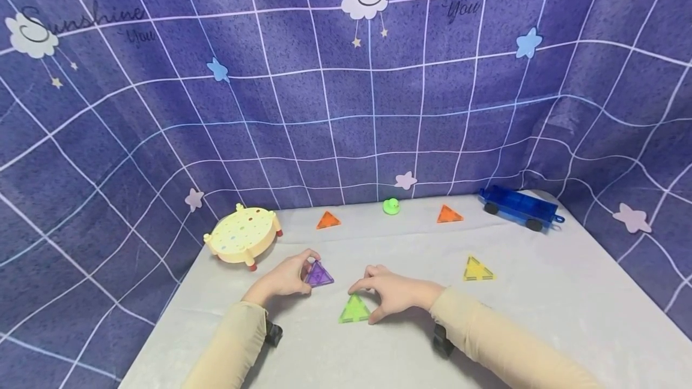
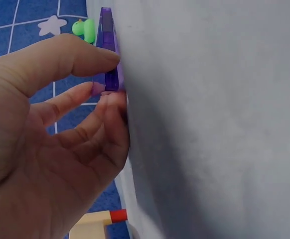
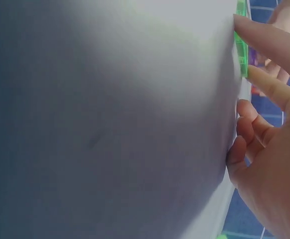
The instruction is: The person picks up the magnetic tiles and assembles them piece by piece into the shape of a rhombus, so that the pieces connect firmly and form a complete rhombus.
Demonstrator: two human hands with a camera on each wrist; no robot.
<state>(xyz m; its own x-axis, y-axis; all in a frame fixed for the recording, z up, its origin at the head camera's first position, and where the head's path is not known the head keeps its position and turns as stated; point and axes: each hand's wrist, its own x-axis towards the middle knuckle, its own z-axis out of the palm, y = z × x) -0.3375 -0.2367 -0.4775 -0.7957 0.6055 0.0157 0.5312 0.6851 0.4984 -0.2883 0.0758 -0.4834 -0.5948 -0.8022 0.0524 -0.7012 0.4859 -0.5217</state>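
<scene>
My left hand (image 1: 282,276) holds a translucent purple triangular magnetic tile (image 1: 319,274) by its left side. In the left wrist view the thumb presses one edge of that purple tile (image 2: 107,30) and fingertips touch it from the other side. A little to the right and nearer, a translucent green triangular magnetic tile (image 1: 354,310) lies on the table. My right hand (image 1: 399,292) spans its right side, index finger at the top corner and thumb at the lower right corner. The right wrist view shows the green tile (image 3: 241,50) between thumb and index finger, other fingers curled near the table.
A yellow triangular tile (image 1: 478,269) lies right of my right hand. Farther back are two orange triangular tiles, one left (image 1: 327,220) and one right (image 1: 449,214), with a green toy duck (image 1: 391,206) between. A cream round toy stand (image 1: 243,234) and a blue wheeled toy wagon (image 1: 520,206) flank them.
</scene>
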